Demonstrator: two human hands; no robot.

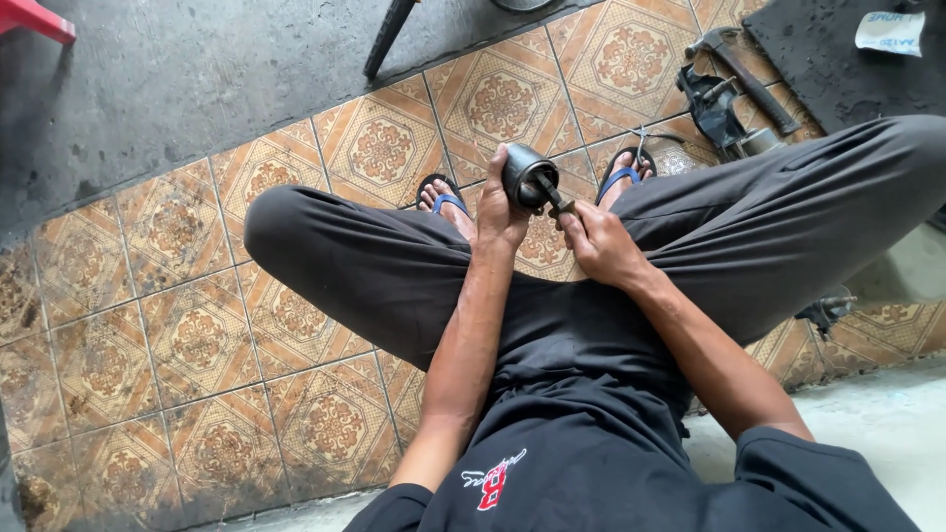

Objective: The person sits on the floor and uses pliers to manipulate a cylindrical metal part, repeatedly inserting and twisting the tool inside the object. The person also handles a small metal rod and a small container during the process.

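Note:
I squat over a patterned tile floor with my knees spread. My left hand (pixel 496 212) grips a black, rounded cylindrical metal part (pixel 525 175) and holds it up between my knees. My right hand (pixel 598 243) holds a thin dark tool (pixel 552 195) whose tip goes into the open end of that part. Both hands are close together, above my feet in blue-strapped sandals (pixel 623 175).
A pipe wrench (pixel 741 74) and dark metal parts (pixel 716 108) lie on the tiles at the upper right, beside a black mat (pixel 838 74) with a scrap of paper (pixel 890 32). A dark rod (pixel 387 37) leans at top centre. A red object (pixel 34 18) shows at the top left.

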